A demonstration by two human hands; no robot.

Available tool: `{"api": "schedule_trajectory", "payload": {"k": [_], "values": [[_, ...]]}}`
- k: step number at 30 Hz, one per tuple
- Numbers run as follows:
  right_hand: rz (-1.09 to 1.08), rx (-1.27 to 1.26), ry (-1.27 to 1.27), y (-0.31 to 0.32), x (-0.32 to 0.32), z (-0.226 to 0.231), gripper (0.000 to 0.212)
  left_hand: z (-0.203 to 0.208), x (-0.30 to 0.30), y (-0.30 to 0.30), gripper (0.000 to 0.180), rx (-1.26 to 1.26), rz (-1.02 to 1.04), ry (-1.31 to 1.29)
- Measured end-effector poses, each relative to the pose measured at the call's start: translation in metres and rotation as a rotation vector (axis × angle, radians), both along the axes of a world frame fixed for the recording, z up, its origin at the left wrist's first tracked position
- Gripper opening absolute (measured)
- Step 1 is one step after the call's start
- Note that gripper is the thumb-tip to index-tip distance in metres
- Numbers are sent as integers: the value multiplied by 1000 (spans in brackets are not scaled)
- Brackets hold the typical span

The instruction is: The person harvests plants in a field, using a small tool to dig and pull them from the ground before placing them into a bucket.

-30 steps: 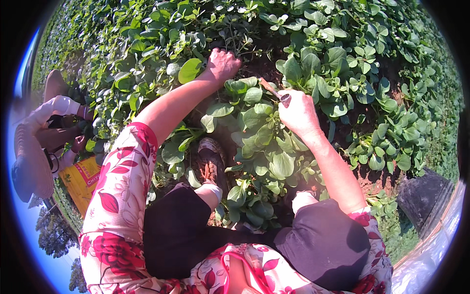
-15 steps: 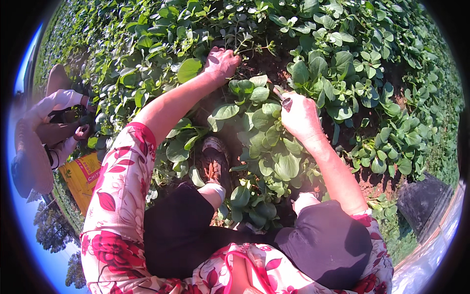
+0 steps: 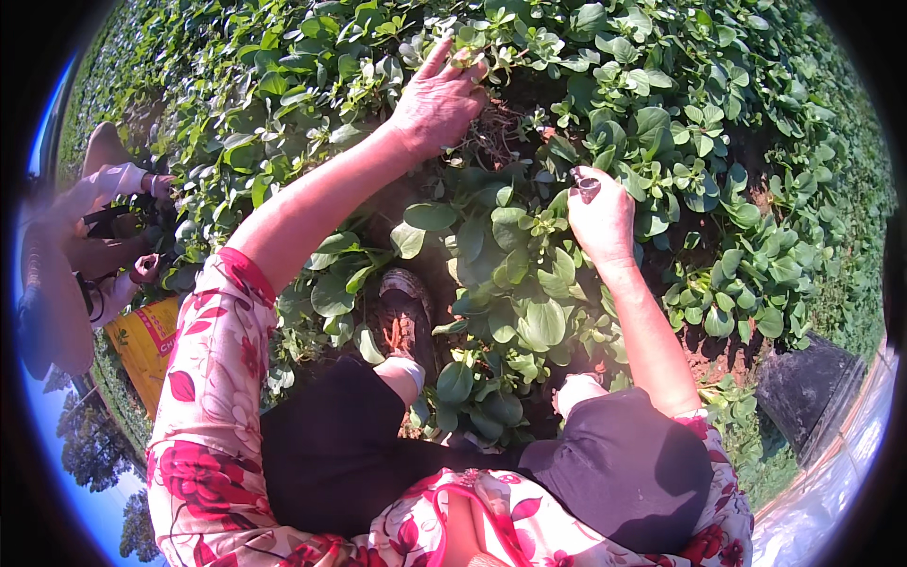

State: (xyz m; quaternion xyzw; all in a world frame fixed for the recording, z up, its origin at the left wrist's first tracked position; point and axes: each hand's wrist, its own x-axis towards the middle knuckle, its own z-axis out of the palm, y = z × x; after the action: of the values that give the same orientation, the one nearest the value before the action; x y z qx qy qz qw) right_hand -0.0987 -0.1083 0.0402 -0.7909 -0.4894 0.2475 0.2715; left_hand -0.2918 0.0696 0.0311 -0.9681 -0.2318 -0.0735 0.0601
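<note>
My left hand (image 3: 440, 106) reaches over the far middle of the leafy bed, its fingers apart. Small-leaved weed sprigs (image 3: 529, 42) lie at its fingertips, and thin brownish roots (image 3: 496, 132) show beside it. Whether any stem touches the fingers, I cannot tell. To the right and nearer, my right hand (image 3: 605, 215) is closed around a small hand tool (image 3: 588, 187) with a dark, hollow round end. The rest of that tool is hidden by the fist and leaves. Broad-leaved green plants (image 3: 541, 324) grow below and between my hands.
My shoe (image 3: 404, 307) stands between plants. At left, another person's hand (image 3: 146, 267) is low near the leaves, beside a yellow box or bag (image 3: 142, 345). A black bucket-like container (image 3: 808, 392) lies at the right, next to pale sheeting (image 3: 831, 491).
My left hand has moved farther out and its fingers have spread. My right hand has shifted slightly right with the tool, whose narrow part no longer shows.
</note>
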Motion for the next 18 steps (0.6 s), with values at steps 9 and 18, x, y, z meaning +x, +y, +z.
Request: {"api": "schedule_trajectory", "payload": {"k": [9, 18], "values": [[-116, -138, 52, 8, 10, -5, 22, -47, 81, -14, 38, -220, -147, 356], [126, -68, -62, 45, 4, -31, 23, -123, 105, 17, 35, -65, 94, 317]]}}
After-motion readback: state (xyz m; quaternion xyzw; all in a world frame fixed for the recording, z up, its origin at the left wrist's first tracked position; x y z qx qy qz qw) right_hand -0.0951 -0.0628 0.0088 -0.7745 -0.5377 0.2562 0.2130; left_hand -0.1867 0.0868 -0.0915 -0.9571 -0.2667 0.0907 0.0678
